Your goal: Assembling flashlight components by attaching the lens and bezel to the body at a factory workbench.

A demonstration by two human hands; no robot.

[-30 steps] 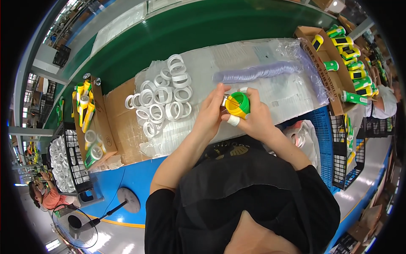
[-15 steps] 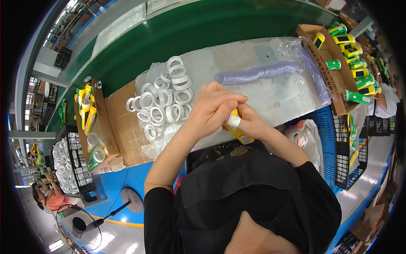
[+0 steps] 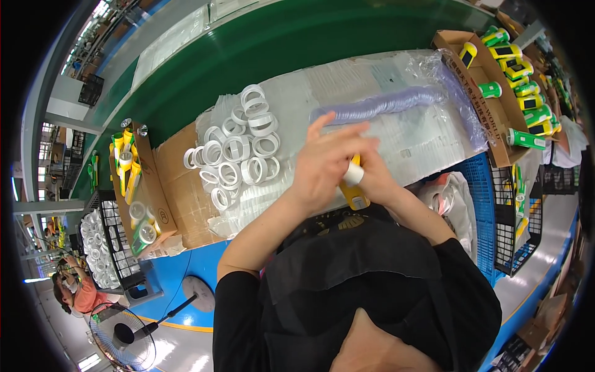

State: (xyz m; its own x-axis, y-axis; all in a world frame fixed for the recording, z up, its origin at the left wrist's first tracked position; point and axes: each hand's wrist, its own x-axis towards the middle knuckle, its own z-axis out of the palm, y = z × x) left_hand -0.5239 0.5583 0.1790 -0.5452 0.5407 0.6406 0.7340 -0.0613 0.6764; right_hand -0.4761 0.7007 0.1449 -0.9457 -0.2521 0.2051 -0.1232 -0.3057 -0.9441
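Observation:
My right hand (image 3: 378, 178) is closed around a yellow flashlight (image 3: 355, 197), held close in front of my apron. A white wrap (image 3: 354, 174) shows where the right thumb lies over it. Just to the left, my left hand (image 3: 321, 162) is raised with its fingers stretched and spread over the flashlight's upper end. That end is hidden behind the fingers, so I cannot tell whether they touch it. White plastic rings (image 3: 237, 149) lie in a loose cluster left of my hands. Beyond them stretches a long row of clear, bluish discs (image 3: 384, 105).
Flashlights stand in a cardboard box (image 3: 162, 214) at the left and lie about another box (image 3: 489, 118) at the right. A black crate (image 3: 118, 235) holds more white rings. A blue basket (image 3: 477, 204) stands near my right side. A fan (image 3: 124, 335) and another person (image 3: 87, 294) are at lower left.
My left hand has loosened from its clasp over the flashlight's top, and its fingers have lifted and spread. The right hand keeps its hold, turned slightly.

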